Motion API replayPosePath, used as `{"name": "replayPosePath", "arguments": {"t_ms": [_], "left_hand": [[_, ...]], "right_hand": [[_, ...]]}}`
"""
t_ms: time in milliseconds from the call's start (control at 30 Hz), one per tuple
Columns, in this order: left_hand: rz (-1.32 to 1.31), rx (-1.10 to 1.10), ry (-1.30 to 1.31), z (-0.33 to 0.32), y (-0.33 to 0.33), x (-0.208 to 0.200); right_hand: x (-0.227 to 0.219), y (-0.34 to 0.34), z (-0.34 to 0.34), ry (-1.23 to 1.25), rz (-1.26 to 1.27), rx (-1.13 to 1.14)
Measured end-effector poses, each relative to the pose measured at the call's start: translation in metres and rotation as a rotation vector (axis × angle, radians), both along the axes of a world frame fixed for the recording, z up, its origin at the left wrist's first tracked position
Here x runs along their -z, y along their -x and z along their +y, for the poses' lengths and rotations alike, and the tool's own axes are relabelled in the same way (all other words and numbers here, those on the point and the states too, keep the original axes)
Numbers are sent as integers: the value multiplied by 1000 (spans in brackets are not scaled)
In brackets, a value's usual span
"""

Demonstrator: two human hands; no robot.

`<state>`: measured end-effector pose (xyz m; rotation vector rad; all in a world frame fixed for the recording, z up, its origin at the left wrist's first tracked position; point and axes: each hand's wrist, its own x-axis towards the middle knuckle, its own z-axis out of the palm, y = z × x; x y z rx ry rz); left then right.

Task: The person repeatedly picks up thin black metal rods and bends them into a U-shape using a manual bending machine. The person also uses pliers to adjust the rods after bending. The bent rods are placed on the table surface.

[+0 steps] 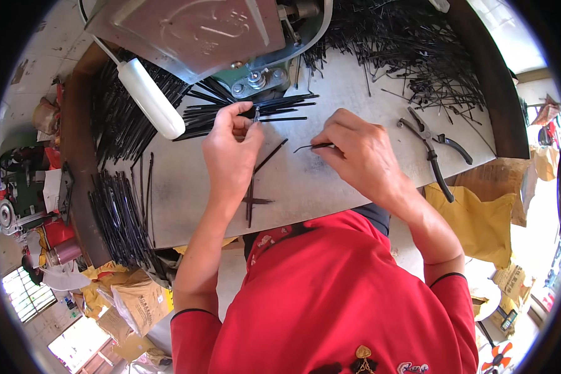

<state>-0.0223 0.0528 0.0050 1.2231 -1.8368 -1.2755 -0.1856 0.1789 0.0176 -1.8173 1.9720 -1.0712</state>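
Now the right hand (355, 146) has its grip closed on a thin black rod (320, 146); the left hand (232, 140) pinches a small shiny piece (257, 115).

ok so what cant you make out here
Head view, shiny bit at the left hand: too small to tell if it's held.
Head view, rear end of the thin dark rod: hidden by the right hand.
Head view, top of the machine: cut off by the upper edge.
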Motion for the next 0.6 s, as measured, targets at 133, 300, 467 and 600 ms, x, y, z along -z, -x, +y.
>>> {"name": "replayPosePath", "arguments": {"t_ms": [133, 300, 467, 600], "left_hand": [[439, -104, -521, -12, -5, -14], [632, -135, -615, -23, 8, -13], [709, -125, -606, -22, 22, -4], [707, -117, -613, -22, 21, -7]], "right_hand": [[9, -1, -19, -31, -203, 82], [-15, -3, -60, -228, -917, 183], [-7, -14, -77, -199, -1087, 148], [-5, -18, -80, -181, -1099, 151]]}}
